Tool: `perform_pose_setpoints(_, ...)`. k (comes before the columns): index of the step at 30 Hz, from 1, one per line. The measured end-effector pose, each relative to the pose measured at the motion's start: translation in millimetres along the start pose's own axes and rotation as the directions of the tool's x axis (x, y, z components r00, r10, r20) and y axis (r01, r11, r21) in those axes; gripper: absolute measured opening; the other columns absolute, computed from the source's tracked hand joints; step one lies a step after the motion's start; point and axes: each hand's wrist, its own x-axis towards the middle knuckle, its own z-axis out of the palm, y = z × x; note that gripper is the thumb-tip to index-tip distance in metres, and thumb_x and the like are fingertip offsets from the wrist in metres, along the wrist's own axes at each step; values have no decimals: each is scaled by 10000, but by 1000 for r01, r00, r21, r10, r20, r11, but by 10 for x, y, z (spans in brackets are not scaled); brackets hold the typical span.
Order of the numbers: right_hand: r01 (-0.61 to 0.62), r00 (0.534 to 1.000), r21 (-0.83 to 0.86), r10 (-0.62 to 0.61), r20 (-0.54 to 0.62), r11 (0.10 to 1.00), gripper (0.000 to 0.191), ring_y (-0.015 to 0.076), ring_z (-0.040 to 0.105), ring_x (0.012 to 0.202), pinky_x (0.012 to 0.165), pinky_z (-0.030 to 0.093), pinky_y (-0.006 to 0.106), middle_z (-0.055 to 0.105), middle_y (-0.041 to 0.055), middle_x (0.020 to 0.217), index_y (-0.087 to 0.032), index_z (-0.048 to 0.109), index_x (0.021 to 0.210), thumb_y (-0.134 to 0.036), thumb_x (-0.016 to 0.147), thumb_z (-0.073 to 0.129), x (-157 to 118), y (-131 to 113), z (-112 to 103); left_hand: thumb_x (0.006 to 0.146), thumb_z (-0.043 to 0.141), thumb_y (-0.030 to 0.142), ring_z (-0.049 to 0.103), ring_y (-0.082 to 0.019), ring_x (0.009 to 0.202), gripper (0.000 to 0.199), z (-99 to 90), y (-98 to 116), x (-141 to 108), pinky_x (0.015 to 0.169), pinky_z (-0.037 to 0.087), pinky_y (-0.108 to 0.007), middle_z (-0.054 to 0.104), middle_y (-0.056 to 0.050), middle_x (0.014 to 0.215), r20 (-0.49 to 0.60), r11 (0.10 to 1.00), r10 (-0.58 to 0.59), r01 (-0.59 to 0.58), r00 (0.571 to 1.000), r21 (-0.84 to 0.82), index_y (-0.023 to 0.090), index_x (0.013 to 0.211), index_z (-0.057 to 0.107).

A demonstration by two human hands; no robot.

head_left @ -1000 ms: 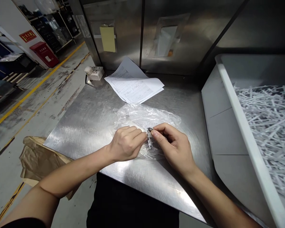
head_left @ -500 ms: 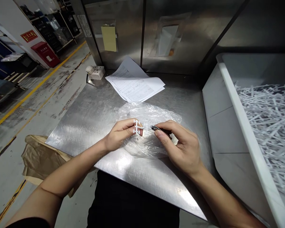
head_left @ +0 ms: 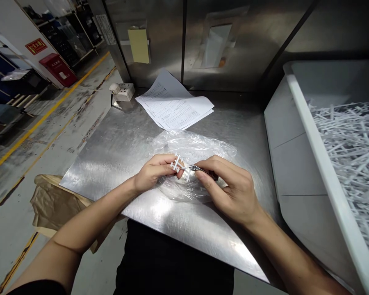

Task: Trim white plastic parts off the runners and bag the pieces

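Observation:
Between the fingers of my left hand [head_left: 155, 172] is a small white plastic sprue [head_left: 176, 164] with short cross branches at both ends. My right hand [head_left: 230, 184] is closed around dark-handled cutting nippers [head_left: 203, 170]. The metal tips of the nippers meet the sprue's right-hand branches. Whether the jaws are closed on the plastic is too small to tell. Both hands are above a clear plastic bag [head_left: 193, 143] that lies on the metal table and holds small whitish pieces, partly hidden by my hands.
At the right stands a large white bin [head_left: 307, 135] heaped with white plastic sprues [head_left: 353, 143]. Printed sheets [head_left: 175, 106] and a power strip [head_left: 124, 92] lie at the back of the metal table [head_left: 98, 151]. Brown paper [head_left: 55, 200] is beyond the left edge.
The sprue has turned to a slant in my left hand. My right hand has moved slightly left, bringing the nipper tips from beside the sprue to touching its branches.

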Motion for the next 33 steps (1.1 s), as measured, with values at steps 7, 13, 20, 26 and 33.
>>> perform_pose_setpoints(7,25,999,-1,-25,28,1000,103,196,650,732,671,468,358,728,36,857,-234,748,1035,-220,1048,648,6,18,-35,970,624,332,500,-148,701,238,-10,2,-5,689,423,-304,619,-49,788,4,1000,-13,13,1000,2,149,831,684)
perform_pose_setpoints(13,37,999,-3,-36,40,999,106,191,643,722,662,461,353,721,34,846,-233,745,1034,-209,1050,643,21,13,-47,972,598,323,531,-158,704,238,5,29,9,705,440,-311,611,-45,770,16,1000,6,-6,1000,18,156,810,650)
perform_pose_setpoints(20,79,996,-42,-77,49,996,100,183,629,727,671,461,345,710,38,854,-222,735,1059,-178,1057,645,18,22,-54,1003,622,362,554,-170,756,285,-15,-14,-1,754,450,-314,629,-64,810,26,1000,18,-18,999,-12,141,831,676)
perform_pose_setpoints(26,107,993,-59,-104,47,993,78,171,601,719,667,442,340,686,42,840,-186,720,1058,-144,1058,654,3,51,-36,1014,666,401,549,-168,786,313,5,-7,-13,792,444,-303,630,-58,829,32,995,0,3,999,-98,141,844,703)
perform_pose_setpoints(33,23,1000,-5,-23,8,1000,77,149,643,732,681,470,308,722,7,866,-212,729,1054,-172,1059,663,-23,52,14,1000,665,428,495,-141,701,326,25,-21,0,694,422,-290,626,-55,803,1,998,-15,15,1000,-62,141,852,704)
